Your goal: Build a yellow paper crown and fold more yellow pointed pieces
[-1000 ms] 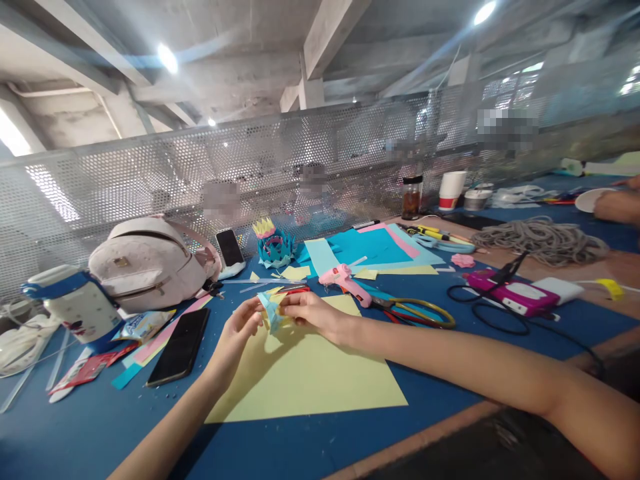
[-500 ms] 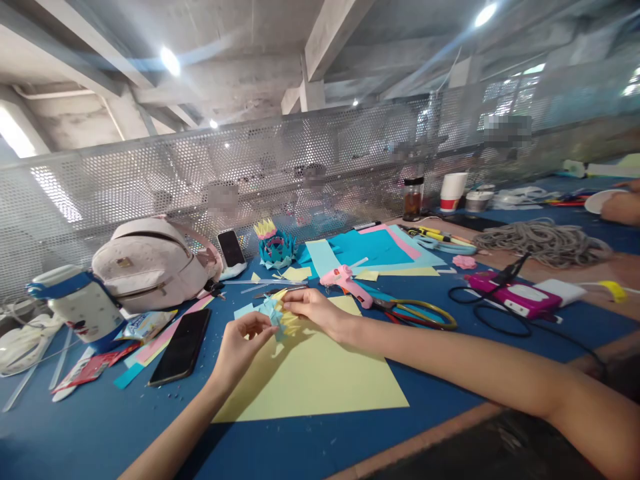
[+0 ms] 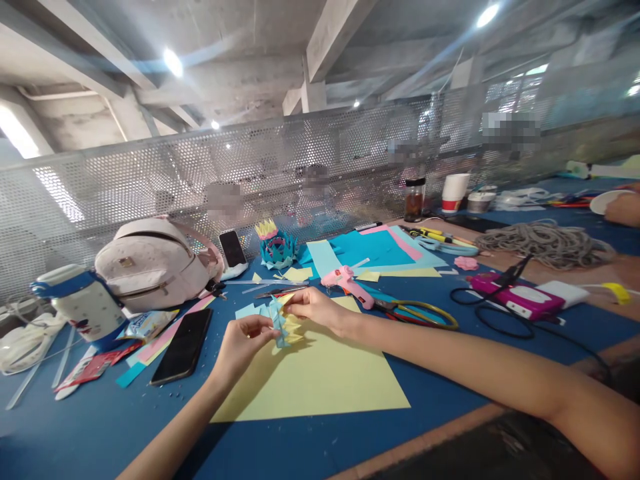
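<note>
Between my two hands is a small papercraft piece (image 3: 281, 325), with light blue paper on its left side and pointed yellow paper on its right. My left hand (image 3: 246, 340) pinches the blue side between thumb and fingers. On the upper yellow edge, the fingers of my right hand (image 3: 316, 309) are closed. Both hands hover over a large yellow paper sheet (image 3: 320, 380). A pink glue gun (image 3: 347, 283) rests just beyond my right hand, beside scissors with yellow handles (image 3: 423, 313). Farther back stands a blue paper crown shape (image 3: 279, 252) with a yellow one (image 3: 265, 230) on top.
To the left are a black phone (image 3: 183, 347), a blue-and-white bottle (image 3: 83, 310) and a pale backpack (image 3: 150, 267). Blue sheets (image 3: 360, 250) lie behind the glue gun. At right are a magenta power box (image 3: 520, 297), grey rope (image 3: 545, 241) and another person's hand (image 3: 623, 208).
The papercraft piece has turned a little between my fingers, showing its yellow points more toward the right. Both hands stay in almost the same place.
</note>
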